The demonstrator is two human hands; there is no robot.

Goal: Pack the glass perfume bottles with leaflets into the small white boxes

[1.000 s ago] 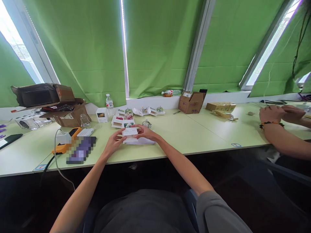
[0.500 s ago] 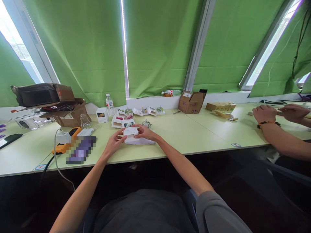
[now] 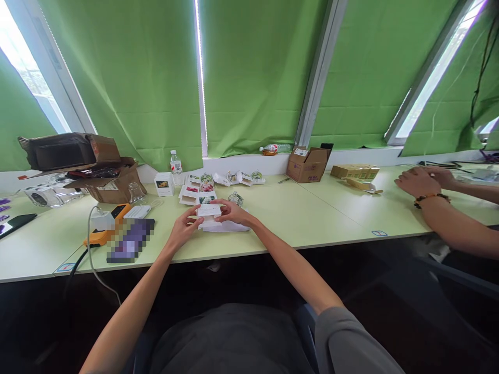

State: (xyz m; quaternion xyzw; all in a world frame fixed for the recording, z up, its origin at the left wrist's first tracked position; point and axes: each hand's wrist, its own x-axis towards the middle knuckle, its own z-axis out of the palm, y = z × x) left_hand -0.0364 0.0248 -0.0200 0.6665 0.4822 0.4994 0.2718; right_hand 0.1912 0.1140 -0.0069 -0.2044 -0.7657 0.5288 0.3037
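Between my two hands is a small white cardboard box point(image 3: 209, 210), held just above the table's near edge. My left hand point(image 3: 184, 227) grips its left side and my right hand point(image 3: 231, 212) its right side, thumbs in front. A white flap shows below the box front. Under my right hand lies a flat white sheet or carton point(image 3: 234, 227). Just behind sits a round ornament point(image 3: 235, 198) that looks clear with dark green. Further back are several small white boxes point(image 3: 187, 193) with printed fronts and colourful round ornaments point(image 3: 206, 179).
At left are a white box point(image 3: 164, 185), a water bottle point(image 3: 175, 167), brown cartons point(image 3: 113, 189), an orange device point(image 3: 97, 237) with cables and a blurred phone point(image 3: 131, 241). A brown carton point(image 3: 307, 164) stands back right. Another person's hands point(image 3: 419, 182) are at far right.
My hands and the white box stay almost in place. At far right, the other person's hands have moved slightly left and closer together.
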